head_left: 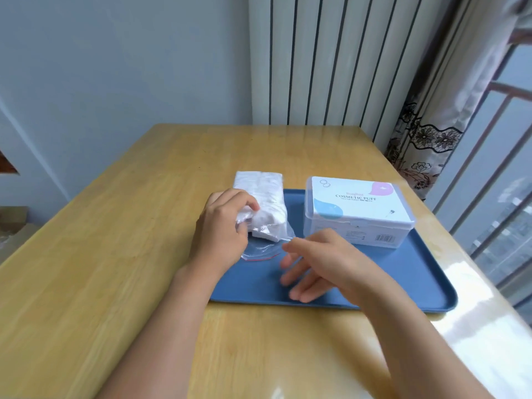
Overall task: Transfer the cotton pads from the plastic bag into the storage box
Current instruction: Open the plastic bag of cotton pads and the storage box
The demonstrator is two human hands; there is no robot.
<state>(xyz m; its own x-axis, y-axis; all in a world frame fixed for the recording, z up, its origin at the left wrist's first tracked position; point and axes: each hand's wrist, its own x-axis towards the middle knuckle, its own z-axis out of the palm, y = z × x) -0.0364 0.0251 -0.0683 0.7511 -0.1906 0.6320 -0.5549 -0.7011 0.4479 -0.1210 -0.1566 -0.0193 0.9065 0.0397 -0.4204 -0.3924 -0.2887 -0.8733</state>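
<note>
Right hand (313,263) hovering loose-fingered over tray (417,283), holding nothing; left hand (227,223) gripping bag (260,205), likely steadying pads for opening. Box (358,210) lidded.

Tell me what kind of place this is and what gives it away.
Probably a room in a home, by a window. A wooden table stands against a white column radiator, with a floral lace-trimmed curtain and a railed window at the right.
</note>
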